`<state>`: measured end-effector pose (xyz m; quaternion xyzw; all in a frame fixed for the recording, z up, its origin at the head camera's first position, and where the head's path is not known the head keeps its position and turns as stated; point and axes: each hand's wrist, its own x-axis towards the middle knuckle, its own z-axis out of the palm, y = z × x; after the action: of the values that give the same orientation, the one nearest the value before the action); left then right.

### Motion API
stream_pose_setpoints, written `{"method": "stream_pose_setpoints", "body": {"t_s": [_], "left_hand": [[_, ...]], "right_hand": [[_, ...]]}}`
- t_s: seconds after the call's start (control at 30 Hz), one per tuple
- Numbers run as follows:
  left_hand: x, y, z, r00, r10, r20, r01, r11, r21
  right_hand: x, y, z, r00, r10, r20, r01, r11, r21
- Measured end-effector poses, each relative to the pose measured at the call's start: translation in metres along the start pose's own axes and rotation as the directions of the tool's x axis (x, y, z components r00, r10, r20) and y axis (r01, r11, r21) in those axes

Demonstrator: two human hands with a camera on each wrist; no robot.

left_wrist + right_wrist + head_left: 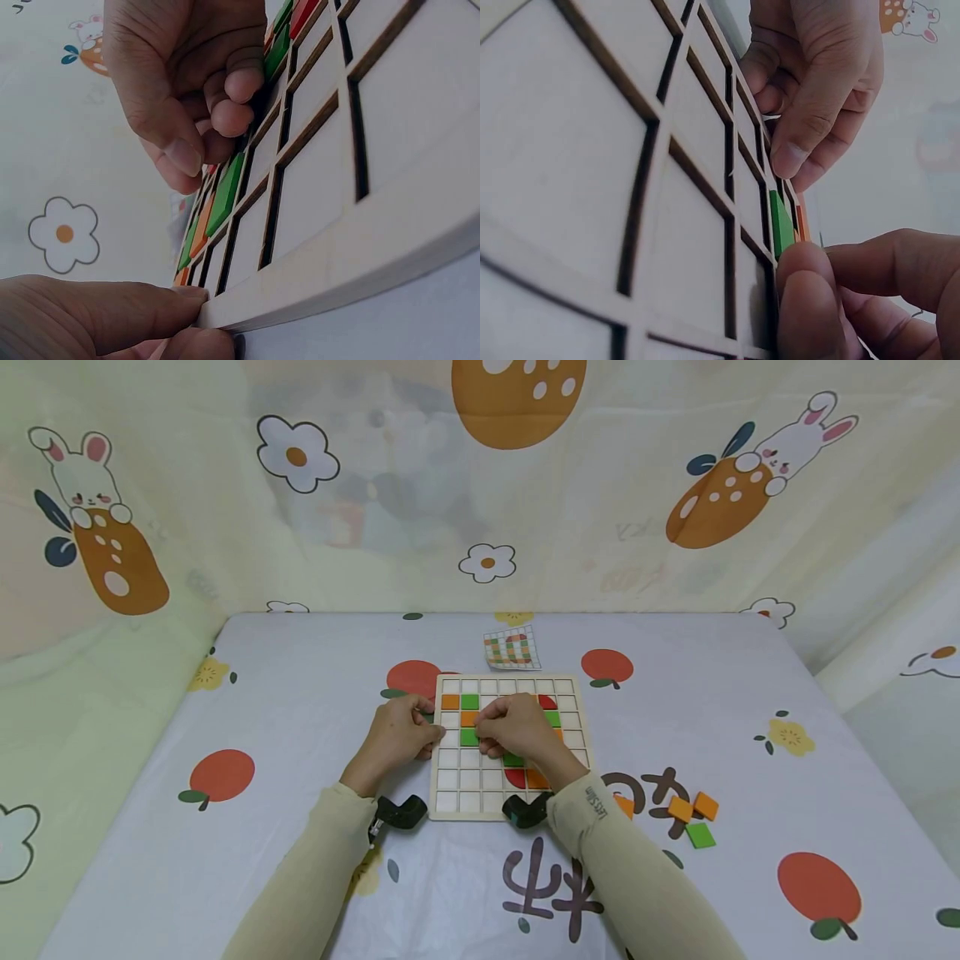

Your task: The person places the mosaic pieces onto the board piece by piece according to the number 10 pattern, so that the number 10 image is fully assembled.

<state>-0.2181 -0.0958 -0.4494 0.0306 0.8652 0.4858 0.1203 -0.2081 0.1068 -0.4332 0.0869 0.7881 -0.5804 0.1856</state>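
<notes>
A pale wooden grid board (491,781) lies flat on the table, with orange, green and red tiles in some of its squares. My left hand (397,732) pinches the board's left edge between thumb and fingers, as the left wrist view (97,315) shows. Over the middle of the board is my right hand (521,727), fingers bent and pointing left, close to a green tile (468,737). Above that tile sit an orange tile (468,718) and another green tile (469,702). Whether the right fingertips hold a tile is hidden.
Loose orange tiles (706,806) and a green tile (701,836) lie right of the board, one partly behind the right sleeve. A small printed pattern card (512,648) lies beyond the board's far edge. A printed curtain (390,527) hangs behind the table.
</notes>
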Motion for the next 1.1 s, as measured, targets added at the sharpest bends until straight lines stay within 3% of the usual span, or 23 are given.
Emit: {"method": "stream_pose_setpoints", "body": {"t_s": [0.27,0.37,0.5,0.73,1.1], "left_hand": [[0.001,-0.002,0.001,1.0,-0.017,0.007,0.017,1.0,-0.007],[0.001,-0.003,0.002,1.0,-0.013,0.005,0.013,1.0,-0.01],[0.002,-0.003,0.001,1.0,-0.006,0.01,0.006,1.0,-0.003],[0.0,0.001,-0.003,1.0,-0.009,0.014,0.009,1.0,0.005],[0.0,0.0,-0.002,1.0,-0.012,0.024,0.012,1.0,-0.002]], "right_hand": [[-0.006,0.005,-0.007,0.998,-0.054,0.024,0.053,0.997,0.063],[-0.019,0.005,-0.023,0.995,-0.097,0.016,0.096,0.992,0.083],[-0.045,0.013,-0.058,0.992,-0.121,-0.035,0.121,0.993,-0.001],[-0.088,0.05,-0.108,0.994,-0.038,-0.104,0.027,0.994,-0.108],[-0.123,0.089,-0.129,0.987,0.066,-0.149,-0.09,0.983,-0.162]]}}
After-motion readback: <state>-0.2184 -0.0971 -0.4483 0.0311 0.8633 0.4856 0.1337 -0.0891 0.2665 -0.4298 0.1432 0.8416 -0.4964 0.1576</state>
